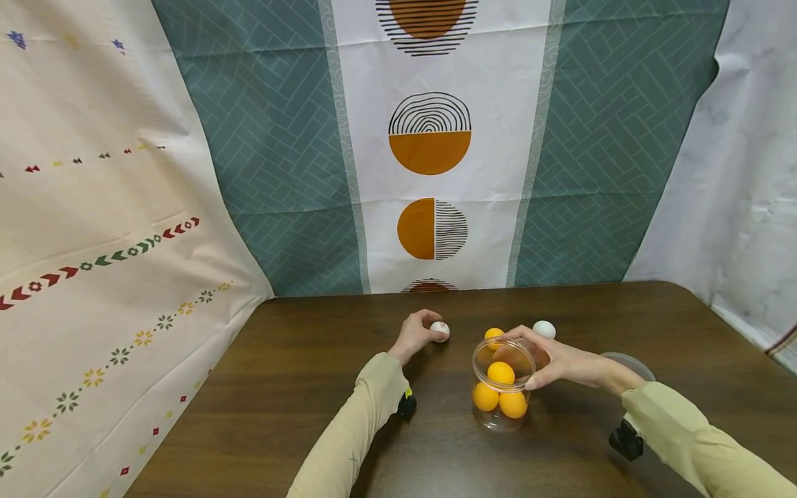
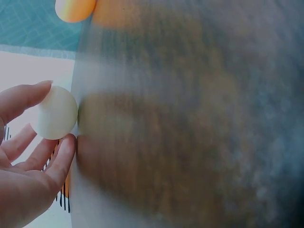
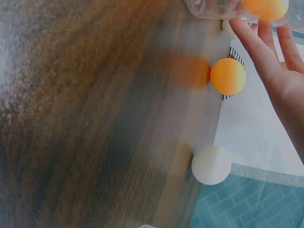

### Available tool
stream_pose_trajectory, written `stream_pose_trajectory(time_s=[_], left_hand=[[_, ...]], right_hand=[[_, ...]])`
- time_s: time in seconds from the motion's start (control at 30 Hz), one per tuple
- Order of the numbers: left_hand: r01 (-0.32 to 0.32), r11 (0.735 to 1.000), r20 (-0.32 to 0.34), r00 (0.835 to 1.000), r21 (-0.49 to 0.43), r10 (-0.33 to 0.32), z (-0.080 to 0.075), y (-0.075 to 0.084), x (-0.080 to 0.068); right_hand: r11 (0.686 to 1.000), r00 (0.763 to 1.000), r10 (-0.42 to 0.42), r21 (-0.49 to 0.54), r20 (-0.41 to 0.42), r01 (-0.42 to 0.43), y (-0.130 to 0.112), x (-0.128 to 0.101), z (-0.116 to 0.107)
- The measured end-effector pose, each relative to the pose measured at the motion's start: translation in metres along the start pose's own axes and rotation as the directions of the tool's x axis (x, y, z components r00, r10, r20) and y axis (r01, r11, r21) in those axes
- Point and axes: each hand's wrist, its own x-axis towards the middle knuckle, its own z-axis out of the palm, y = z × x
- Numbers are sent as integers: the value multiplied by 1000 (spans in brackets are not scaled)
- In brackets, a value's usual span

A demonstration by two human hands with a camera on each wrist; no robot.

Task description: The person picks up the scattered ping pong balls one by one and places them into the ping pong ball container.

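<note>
My left hand (image 1: 416,335) is at a white ping-pong ball (image 1: 439,331) on the table. In the left wrist view the thumb touches one side of that white ball (image 2: 56,113) and curved fingers lie against the other. A clear round jar (image 1: 503,423) stands upright, nearer me and to the right, with its mouth uncovered. Three orange ping-pong balls (image 1: 501,373) are stacked inside it. My right hand (image 1: 548,360) grips the jar near its rim, thumb on the near side, fingers partly hidden behind it.
Just behind the jar lies a loose orange ball (image 3: 228,76). Another white ball (image 1: 544,329) is farther right, beyond the right hand. A round clear lid (image 1: 631,361) lies partly under the right forearm. Hanging cloths close off the dark wooden table (image 1: 261,415) at the back and sides.
</note>
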Motion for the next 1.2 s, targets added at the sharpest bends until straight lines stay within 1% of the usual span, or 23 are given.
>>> stream_pose_trajectory(time_s=[0.23,0.47,0.7,0.83,1.03,1.2], left_hand=[[9,1000,3,1000,2,-9,0,-1,0],[36,999,9,999,-14,-36,-1,1,-3],[10,1000,11,1000,-24,-9,-2,1,-4],[2,1000,12,1000,-30,-1,-6,0,-6],[-4,998,23,1000,-59,5,-17,-2,-7],[-3,998,15,1000,-68,4,-25,-2,-9]], right_hand=[[1000,1000,23,-9,-15,-23,-1,1,1],[999,999,31,-13,-16,-31,-2,1,3],[999,999,42,-4,-29,-42,-2,0,3],[999,999,36,5,-30,-36,-1,-1,3],[1000,999,31,-1,-27,-31,-1,0,4],[1000,999,31,-1,-26,-31,-2,0,4]])
